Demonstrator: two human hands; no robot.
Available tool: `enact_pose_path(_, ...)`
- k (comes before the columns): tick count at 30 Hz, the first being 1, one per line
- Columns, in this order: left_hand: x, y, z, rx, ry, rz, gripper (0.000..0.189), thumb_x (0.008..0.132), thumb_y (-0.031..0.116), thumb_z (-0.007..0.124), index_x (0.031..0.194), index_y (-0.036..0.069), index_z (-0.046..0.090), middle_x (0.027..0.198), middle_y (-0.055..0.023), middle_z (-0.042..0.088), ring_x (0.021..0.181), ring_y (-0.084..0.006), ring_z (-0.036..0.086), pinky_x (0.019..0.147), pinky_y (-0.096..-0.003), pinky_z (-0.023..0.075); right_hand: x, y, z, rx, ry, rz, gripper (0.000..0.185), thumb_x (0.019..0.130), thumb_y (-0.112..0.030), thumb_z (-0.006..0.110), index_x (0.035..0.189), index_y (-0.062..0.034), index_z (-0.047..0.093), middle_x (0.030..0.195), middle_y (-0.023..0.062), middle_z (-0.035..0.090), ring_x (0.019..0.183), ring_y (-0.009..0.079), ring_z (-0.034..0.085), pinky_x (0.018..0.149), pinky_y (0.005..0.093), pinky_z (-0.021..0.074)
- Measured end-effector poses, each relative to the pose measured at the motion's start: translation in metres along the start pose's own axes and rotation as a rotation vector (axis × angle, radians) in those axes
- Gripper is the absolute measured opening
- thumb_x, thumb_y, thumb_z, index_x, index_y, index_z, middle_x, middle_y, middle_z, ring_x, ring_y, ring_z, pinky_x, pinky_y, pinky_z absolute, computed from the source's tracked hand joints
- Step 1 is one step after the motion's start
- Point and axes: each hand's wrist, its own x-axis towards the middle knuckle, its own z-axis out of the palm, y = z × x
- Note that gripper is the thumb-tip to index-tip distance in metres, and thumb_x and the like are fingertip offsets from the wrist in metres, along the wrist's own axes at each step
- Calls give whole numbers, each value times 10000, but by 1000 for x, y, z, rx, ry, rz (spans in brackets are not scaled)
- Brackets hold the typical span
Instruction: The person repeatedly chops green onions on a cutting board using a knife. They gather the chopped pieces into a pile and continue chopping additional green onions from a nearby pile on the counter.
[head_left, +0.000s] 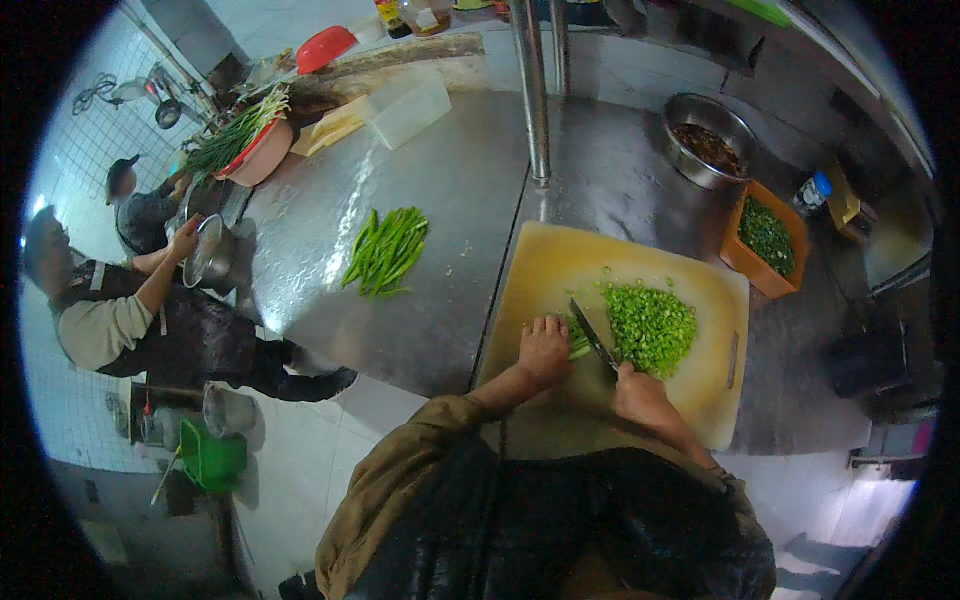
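Observation:
My right hand (642, 393) is closed around the handle of a kitchen knife (592, 334), its blade pointing away from me over a yellowed cutting board (540, 262). Just left of the blade, my left hand (545, 346) presses on a bunch of green stalks (578, 339), partly hidden under its fingers. To the right of the knife lies a heap of chopped green pieces (651, 326), with a few loose bits above it. A pile of whole long green peppers or pods (387, 251) rests on the steel table (442, 322), left of the board.
An orange container of chopped greens (799, 259) and a steel bowl (676, 154) stand right of a metal post (534, 112). A pink basin (262, 161) holds scallions (232, 142) beside a clear plastic bin (411, 109). At left, two people work; one (105, 322) holds a metal pan (204, 251).

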Motion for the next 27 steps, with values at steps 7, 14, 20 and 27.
enact_pose_path(7,15,1,16,28,-23,0,465,687,241,607,1072,3,500,1054,-171,476,1012,-316,456,778,-442,435,5,17,5,74,33,-22,203,755,-118,518,872,19,424,661,224,556,667,402,559,597,487,428)
enact_pose_path(14,26,4,37,-12,121,-41,408,635,140,624,995,-15,512,925,-162,533,882,-297,535,703,-389,472,6,22,-2,153,8,2,210,797,-148,522,867,22,422,686,240,546,673,430,540,590,491,414)
enact_pose_path(20,25,5,30,-82,41,-62,387,585,76,656,937,-6,518,910,-185,546,878,-305,552,651,-379,497,12,31,-5,150,-30,-21,250,808,-165,514,926,39,432,778,259,546,710,420,539,610,468,419)
enact_pose_path(27,27,14,23,-193,39,-82,328,610,73,642,915,12,541,868,-185,554,837,-312,567,631,-388,506,12,44,-2,378,4,-37,250,806,-142,506,980,27,447,756,209,539,690,356,549,618,437,425)
